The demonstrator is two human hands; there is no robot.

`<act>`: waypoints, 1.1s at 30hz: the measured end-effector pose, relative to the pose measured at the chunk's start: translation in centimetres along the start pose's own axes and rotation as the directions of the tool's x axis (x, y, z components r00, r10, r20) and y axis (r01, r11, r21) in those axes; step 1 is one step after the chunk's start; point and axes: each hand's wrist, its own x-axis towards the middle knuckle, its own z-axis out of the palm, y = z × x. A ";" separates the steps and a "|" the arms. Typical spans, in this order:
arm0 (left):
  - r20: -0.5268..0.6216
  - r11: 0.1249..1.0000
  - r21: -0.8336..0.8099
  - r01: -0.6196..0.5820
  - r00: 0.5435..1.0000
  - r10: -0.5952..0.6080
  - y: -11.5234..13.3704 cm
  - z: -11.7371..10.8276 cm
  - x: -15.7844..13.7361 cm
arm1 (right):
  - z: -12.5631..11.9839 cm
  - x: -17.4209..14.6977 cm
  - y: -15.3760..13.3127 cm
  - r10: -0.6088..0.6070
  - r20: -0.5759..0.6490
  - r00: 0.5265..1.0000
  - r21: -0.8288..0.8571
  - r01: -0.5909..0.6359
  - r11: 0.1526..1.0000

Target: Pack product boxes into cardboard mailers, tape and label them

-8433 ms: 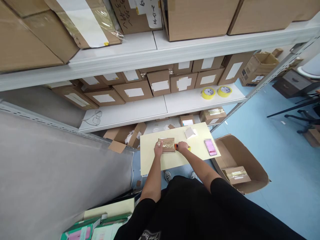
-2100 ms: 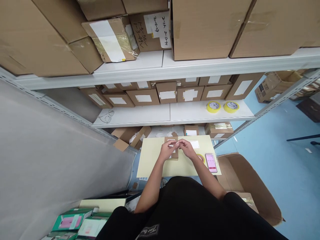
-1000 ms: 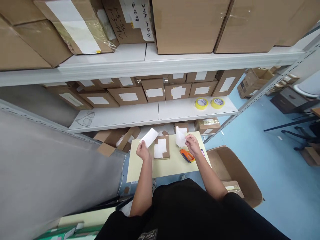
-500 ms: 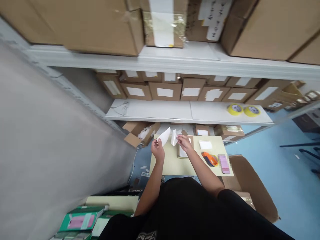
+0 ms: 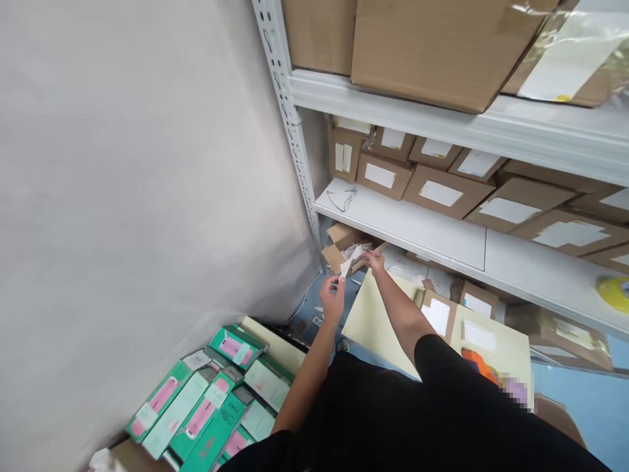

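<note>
My left hand (image 5: 333,296) pinches the lower end of a white paper sheet (image 5: 346,265), which points up and away from me. My right hand (image 5: 375,259) is just beyond it to the right, fingers closed at a small white paper piece (image 5: 358,251). Both hands are over the near side of an open cardboard box (image 5: 335,257) on the floor, with white scraps inside. Against those scraps, the edges of the paper at my right fingertips are hard to make out.
A pale yellow table (image 5: 376,314) holds a cardboard piece with a white label (image 5: 437,316), white paper (image 5: 479,335) and an orange tape dispenser (image 5: 479,364). Green boxes (image 5: 216,400) are stacked at lower left. A metal shelf (image 5: 417,229) with labelled cartons stands ahead, beside a grey wall (image 5: 147,164).
My view has turned left. Both hands, with the white paper, have moved from above the table to the open cardboard box at its left.
</note>
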 end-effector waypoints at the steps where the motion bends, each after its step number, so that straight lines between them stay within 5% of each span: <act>1: 0.006 1.000 0.003 -0.003 1.000 0.003 -0.3 0.0 0.1 | -0.2 -0.2 0.1 -0.017 -0.014 1.000 -0.003 0.017 1.000; 6: 0.110 0.998 0.032 -0.055 0.993 0.051 -1.6 2.0 -0.4 | -5.2 -4.3 0.8 -0.080 -0.012 0.997 0.022 0.081 0.996; 10: 0.278 0.982 0.023 -0.189 0.944 0.175 -2.0 6.2 -2.2 | -11.8 -9.6 0.8 -0.125 0.195 0.973 0.043 0.119 0.992; 16: 0.614 0.917 0.074 -0.392 0.742 0.268 -0.9 13.5 -8.4 | -21.1 -15.9 -0.5 -0.045 0.057 0.997 0.151 0.036 0.988; 22: 0.824 0.862 0.015 -0.506 0.495 0.275 -0.1 18.0 -14.2 | -29.5 -17.7 -0.1 -0.053 -0.164 0.985 0.197 0.085 0.977; 28: 0.807 0.988 0.156 0.000 0.577 -0.128 -2.6 21.0 -16.4 | -35.2 -16.9 2.1 0.020 -0.117 0.993 0.164 -0.001 0.986; 33: 0.714 0.944 0.328 0.048 0.641 -0.281 -4.7 23.1 -19.1 | -37.7 -14.6 4.0 0.031 -0.163 0.986 -0.026 -0.036 0.999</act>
